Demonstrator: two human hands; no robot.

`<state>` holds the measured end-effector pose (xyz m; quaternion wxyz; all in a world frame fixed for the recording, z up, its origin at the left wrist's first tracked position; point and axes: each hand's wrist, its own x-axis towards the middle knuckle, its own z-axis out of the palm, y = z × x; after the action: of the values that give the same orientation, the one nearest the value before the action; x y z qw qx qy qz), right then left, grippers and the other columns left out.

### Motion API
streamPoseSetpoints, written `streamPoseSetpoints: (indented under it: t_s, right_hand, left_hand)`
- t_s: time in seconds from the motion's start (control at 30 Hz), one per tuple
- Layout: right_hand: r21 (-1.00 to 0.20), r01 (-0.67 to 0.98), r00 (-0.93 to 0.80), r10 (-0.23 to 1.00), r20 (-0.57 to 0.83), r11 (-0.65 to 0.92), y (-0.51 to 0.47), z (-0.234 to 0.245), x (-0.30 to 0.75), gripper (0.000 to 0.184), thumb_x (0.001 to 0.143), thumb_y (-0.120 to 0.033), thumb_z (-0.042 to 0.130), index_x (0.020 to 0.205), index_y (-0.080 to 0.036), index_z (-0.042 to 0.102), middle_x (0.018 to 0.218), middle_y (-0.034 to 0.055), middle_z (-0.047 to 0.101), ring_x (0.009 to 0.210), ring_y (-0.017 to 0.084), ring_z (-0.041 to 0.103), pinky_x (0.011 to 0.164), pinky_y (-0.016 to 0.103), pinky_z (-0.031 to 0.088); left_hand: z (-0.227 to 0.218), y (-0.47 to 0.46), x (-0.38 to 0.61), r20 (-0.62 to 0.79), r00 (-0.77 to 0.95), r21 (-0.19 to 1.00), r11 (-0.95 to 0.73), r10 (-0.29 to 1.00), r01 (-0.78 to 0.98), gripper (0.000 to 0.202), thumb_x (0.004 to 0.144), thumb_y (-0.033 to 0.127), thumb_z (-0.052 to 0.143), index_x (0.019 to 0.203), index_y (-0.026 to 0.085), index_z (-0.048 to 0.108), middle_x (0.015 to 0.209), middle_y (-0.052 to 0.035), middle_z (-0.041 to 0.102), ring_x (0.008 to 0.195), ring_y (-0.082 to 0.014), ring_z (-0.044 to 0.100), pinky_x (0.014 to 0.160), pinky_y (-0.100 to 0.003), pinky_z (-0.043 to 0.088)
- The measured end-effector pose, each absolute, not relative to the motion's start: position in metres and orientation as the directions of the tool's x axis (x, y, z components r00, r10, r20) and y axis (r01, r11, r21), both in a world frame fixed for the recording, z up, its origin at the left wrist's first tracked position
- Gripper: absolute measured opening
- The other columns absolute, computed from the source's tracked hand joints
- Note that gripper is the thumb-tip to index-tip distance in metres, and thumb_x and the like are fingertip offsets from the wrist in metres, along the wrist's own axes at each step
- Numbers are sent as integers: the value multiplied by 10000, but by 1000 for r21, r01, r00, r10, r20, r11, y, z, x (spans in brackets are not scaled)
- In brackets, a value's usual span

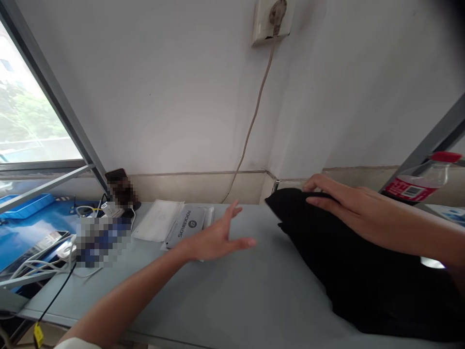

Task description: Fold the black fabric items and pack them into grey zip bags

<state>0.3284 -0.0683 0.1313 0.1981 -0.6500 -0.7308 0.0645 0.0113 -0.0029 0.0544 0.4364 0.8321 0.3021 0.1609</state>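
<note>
A black cloth [363,266] lies spread over the right part of the grey table [232,291]. My right hand [337,196] rests flat on the cloth's far corner, fingers stretched out and pointing left. Over the bare table just left of the cloth hovers my left hand [218,237], fingers spread and empty, thumb up. It is apart from the cloth and close to a grey packet [189,225].
White flat packets [156,220] lie by the grey one. Cables, a charger and a phone [116,186] sit at the left by the window. A clear bottle [421,182] with a red cap stands at the right. A cord hangs from a wall socket [271,19].
</note>
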Motion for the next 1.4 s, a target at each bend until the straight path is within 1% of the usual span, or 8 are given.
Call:
streamPoseSetpoints:
  t_s: [0.1, 0.23, 0.4, 0.7, 1.0, 1.17, 1.3, 1.4]
  right_hand:
    - [-620, 767, -211, 977, -3, 164, -85, 150, 299, 474, 906, -770, 408, 1072, -359, 574, 920, 29, 725, 846, 301, 676, 745, 382, 576]
    - [-831, 557, -150, 982, -111, -9, -84, 162, 283, 506, 820, -767, 579, 1124, -365, 631, 951, 52, 750, 853, 331, 713, 642, 381, 618]
    - [-874, 478, -57, 990, -132, -90, -29, 132, 293, 461, 852, -692, 620, 1115, -314, 634, 807, 51, 750, 681, 293, 709, 558, 389, 578]
    - [-799, 599, -21, 996, -87, -57, 61, 22, 318, 373, 808, -457, 720, 1105, -237, 670, 1379, 151, 664, 1267, 329, 615, 980, 396, 534]
    - [-737, 668, -128, 991, 25, 105, 54, 19, 324, 211, 796, -397, 677, 874, -238, 563, 914, 39, 675, 883, 260, 623, 790, 365, 496]
    - [-724, 647, -327, 945, 21, 240, 10, 58, 328, 222, 856, -448, 673, 846, -254, 565, 916, 10, 651, 890, 238, 602, 814, 342, 486]
    - [-783, 616, -527, 786, -323, 91, -34, 84, 328, 221, 867, -462, 725, 1005, -290, 705, 1065, 39, 725, 1013, 279, 666, 895, 359, 518]
    - [-797, 603, -551, 746, -374, 45, -51, 82, 315, 250, 888, -487, 699, 1024, -285, 758, 995, 47, 757, 938, 265, 696, 835, 348, 535]
  left_hand:
    - [64, -14, 34, 75, 832, 948, -298, 549, 111, 1072, 856, 485, 787, 1658, 311, 96, 1578, -158, 450, 1427, -324, 472, 1102, -489, 463]
    - [78, -13, 43, 145, 829, 989, -110, 540, -101, 565, 887, 525, 741, 1339, 207, 622, 1109, -106, 727, 976, -246, 724, 834, -377, 602]
    - [83, 33, 37, 25, 790, 982, -161, 613, 94, 514, 955, 562, 619, 1278, 162, 614, 828, -48, 688, 519, -136, 645, 520, -274, 576]
    - [11, 129, 43, 86, 473, 750, -369, 877, 548, 270, 906, 221, 642, 1171, 176, 615, 1047, -91, 694, 904, -205, 658, 792, -298, 555]
    - [8, 129, 48, 71, 427, 768, -323, 902, 554, 257, 962, 225, 526, 1189, 137, 611, 1044, -106, 712, 827, -186, 681, 795, -301, 534]
    - [44, 93, 16, 110, 595, 804, -423, 796, 417, 211, 936, 317, 609, 1097, 201, 682, 1127, -59, 728, 979, -184, 672, 872, -277, 522]
    - [72, 46, -20, -178, 893, 792, -478, 414, 380, 348, 849, 383, 761, 1178, 282, 709, 1162, -25, 733, 988, -206, 678, 807, -283, 520]
    - [68, 16, -29, -155, 861, 719, -542, 484, 434, 403, 900, 484, 714, 1280, 358, 663, 1341, -13, 658, 1168, -248, 620, 873, -323, 523]
